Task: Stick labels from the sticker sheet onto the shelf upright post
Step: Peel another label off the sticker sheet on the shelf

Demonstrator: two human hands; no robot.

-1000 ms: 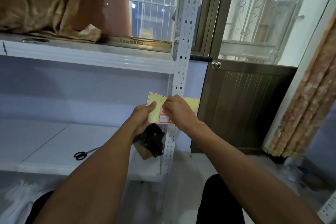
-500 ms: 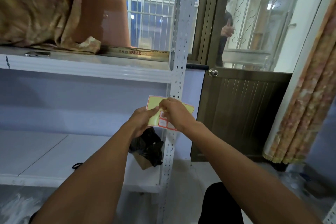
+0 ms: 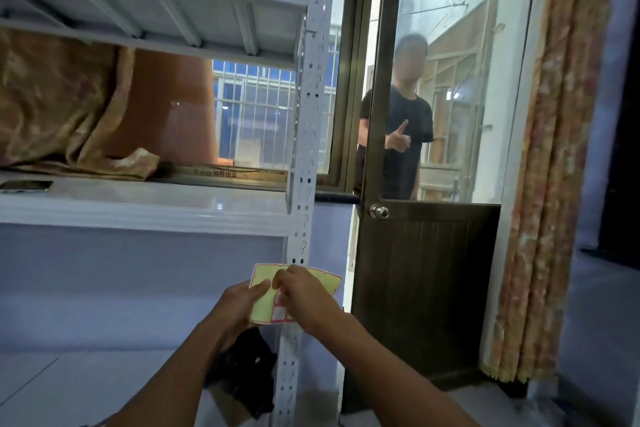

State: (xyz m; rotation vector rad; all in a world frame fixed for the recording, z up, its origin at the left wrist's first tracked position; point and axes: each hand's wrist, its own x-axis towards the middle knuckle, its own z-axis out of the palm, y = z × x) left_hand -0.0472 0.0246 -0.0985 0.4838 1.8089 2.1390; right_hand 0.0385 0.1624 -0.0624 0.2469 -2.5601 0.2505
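Observation:
A yellow sticker sheet with red-bordered labels is held low in the middle, in front of the white perforated shelf upright post. My left hand grips the sheet's left edge. My right hand covers its middle, fingertips pinched on the sheet near the top, over the labels. Whether a label is lifted off cannot be seen. No labels show on the visible stretch of the post.
A white shelf board carries a phone, patterned cloth and a long box. A black bag lies on the lower shelf. A person stands behind the glass door. A curtain hangs at the right.
The camera has tilted up, so the upper shelf and the person behind the door come into view. Both hands stay on the sheet in front of the post.

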